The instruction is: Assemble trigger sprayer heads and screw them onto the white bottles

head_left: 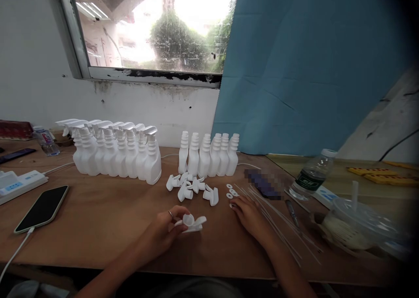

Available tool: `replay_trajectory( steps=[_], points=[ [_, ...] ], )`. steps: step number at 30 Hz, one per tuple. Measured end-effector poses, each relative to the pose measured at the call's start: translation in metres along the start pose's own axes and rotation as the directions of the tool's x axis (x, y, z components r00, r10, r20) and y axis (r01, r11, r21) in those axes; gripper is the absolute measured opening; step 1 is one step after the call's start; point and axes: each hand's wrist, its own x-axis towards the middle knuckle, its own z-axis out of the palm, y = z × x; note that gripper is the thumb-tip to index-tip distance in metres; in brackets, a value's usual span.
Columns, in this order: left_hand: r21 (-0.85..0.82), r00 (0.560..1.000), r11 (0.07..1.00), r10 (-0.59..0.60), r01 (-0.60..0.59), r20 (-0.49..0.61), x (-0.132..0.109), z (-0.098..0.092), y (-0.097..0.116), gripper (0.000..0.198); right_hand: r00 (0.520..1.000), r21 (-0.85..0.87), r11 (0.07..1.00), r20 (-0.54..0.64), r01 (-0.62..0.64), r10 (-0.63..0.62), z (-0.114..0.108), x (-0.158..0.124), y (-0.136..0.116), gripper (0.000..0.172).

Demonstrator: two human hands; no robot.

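My left hand (173, 225), a ring on one finger, grips a white trigger spray head (194, 224) just above the table, its round collar facing up. Farther right, my right hand (250, 215) rests low on the table with its fingertips on a small white washer (231, 205). A few more washers (230, 195) lie just beyond those fingertips. Several loose spray heads (188, 189) are heaped between the hands and the bottles. Behind them stands a row of open white bottles (204, 158). To the left, more bottles (111, 154) have spray heads on top.
Thin clear tubes (278, 221) and a pen (291, 213) lie right of my right hand. A water bottle (312, 176) and a lidded plastic cup (352, 228) stand at the right. At left are a charging phone (42, 207) and a power strip (22, 185).
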Motion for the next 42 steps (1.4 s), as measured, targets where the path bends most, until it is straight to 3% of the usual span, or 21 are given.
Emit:
replay_trajectory(
  steps=[3, 7, 10, 13, 16, 18, 23, 29, 36, 42],
  points=[
    [0.006, 0.999, 0.999, 0.041, -0.041, 0.027, -0.002, 0.011, 0.002, 0.024, 1.000, 0.105, 0.994, 0.004, 0.023, -0.023, -0.007, -0.001, -0.015, 0.022],
    [-0.013, 0.998, 1.000, 0.020, -0.019, 0.061, -0.001, 0.017, -0.006, 0.027, 0.992, 0.329, 0.937, -0.075, 0.120, -0.101, -0.011, -0.007, -0.063, 0.014],
    [-0.034, 0.997, 0.999, 0.027, -0.024, 0.074, 0.001, 0.018, -0.008, 0.030, 0.955, 0.496, 0.817, -0.189, 0.295, -0.230, -0.004, -0.012, -0.101, 0.009],
    [-0.019, 0.996, 0.999, 0.040, -0.038, 0.080, 0.003, 0.016, -0.006, 0.034, 0.898, 0.508, 0.749, -0.138, 0.425, -0.417, 0.004, -0.017, -0.121, 0.018],
    [0.010, 0.996, 1.000, 0.023, -0.023, 0.083, 0.003, 0.014, -0.006, 0.040, 0.870, 0.495, 0.763, 0.024, 0.417, -0.492, 0.007, -0.021, -0.122, 0.034],
    [0.070, 0.997, 0.997, 0.008, -0.013, 0.073, 0.001, 0.014, -0.008, 0.039, 0.885, 0.470, 0.797, 0.068, 0.380, -0.462, 0.007, -0.023, -0.117, 0.038],
    [0.213, 0.994, 0.974, 0.052, -0.073, 0.100, -0.001, 0.013, -0.006, 0.019, 0.901, 0.335, 0.859, 0.063, 0.386, -0.430, 0.011, -0.026, -0.113, 0.030],
    [0.315, 0.980, 0.929, 0.172, -0.196, 0.102, -0.004, 0.012, -0.002, 0.021, 0.893, 0.315, 0.860, 0.074, 0.402, -0.444, 0.017, -0.026, -0.119, 0.031],
    [0.398, 0.979, 0.895, 0.184, -0.203, 0.086, -0.003, 0.016, -0.010, 0.027, 0.897, 0.214, 0.888, 0.092, 0.407, -0.433, 0.004, -0.025, -0.134, 0.027],
    [0.378, 0.974, 0.899, 0.190, -0.222, 0.122, -0.002, 0.014, -0.007, 0.028, 0.881, 0.248, 0.882, 0.160, 0.401, -0.445, 0.002, -0.024, -0.141, 0.046]
  ],
)
